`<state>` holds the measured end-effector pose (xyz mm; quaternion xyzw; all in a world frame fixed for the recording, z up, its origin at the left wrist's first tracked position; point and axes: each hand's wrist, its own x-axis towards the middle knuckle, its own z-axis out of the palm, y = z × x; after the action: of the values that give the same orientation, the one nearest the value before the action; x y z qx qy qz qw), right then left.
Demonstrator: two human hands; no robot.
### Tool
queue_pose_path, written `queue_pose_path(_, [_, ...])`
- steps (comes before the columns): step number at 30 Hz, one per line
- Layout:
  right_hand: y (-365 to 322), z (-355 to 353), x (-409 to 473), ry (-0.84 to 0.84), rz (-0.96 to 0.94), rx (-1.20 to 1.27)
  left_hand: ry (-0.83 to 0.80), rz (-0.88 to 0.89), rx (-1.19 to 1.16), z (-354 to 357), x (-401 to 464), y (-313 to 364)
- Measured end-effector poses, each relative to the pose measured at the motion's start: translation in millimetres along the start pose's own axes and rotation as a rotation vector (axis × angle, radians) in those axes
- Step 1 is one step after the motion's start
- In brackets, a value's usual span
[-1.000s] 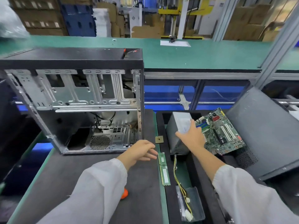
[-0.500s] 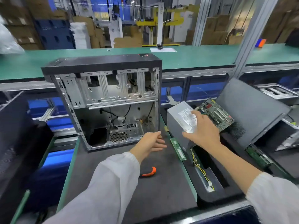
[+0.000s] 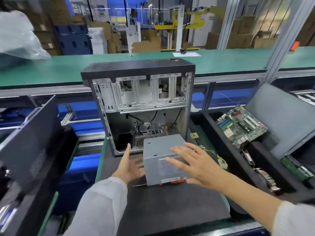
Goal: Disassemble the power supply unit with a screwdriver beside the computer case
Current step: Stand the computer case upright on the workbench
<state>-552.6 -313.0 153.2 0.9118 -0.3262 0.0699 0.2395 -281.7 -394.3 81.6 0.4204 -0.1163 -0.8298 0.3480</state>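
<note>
Power supply unit [image 3: 163,157] between open hands

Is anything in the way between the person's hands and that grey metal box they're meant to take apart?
Nothing visible. The left hand is against the power supply unit on its left side, and the right hand lies over its top, fingers spread.

Both arms extend forward from the lower edge of the view, each in a white sleeve ending short of the wrist. The left hand [image 3: 130,165] is open, palm turned inward to the right, thumb raised and fingers straight. The right hand [image 3: 196,165] is open, palm down, fingers spread and pointing left. The right forearm runs diagonally from the lower right.
</note>
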Motion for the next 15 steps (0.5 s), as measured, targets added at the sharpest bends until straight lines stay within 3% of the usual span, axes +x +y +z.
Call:
queue_pose_path(3, [4, 18, 15, 0.103, -0.123, -0.041, 0.018, 0.019, 0.150, -24, -19, 9])
queue_pose_path(6, [10, 37, 29, 0.223, -0.123, -0.065, 0.044, 0.041, 0.154, -37, -33, 12])
queue_pose_path(11, [19, 54, 45, 0.249, -0.001, -0.029, -0.107, 0.019, 0.300, -58, -57, 13])
queue_pose_path(15, [14, 64, 53, 0.108, 0.333, 0.116, -0.003, 0.036, 0.319, -52, -61, 6])
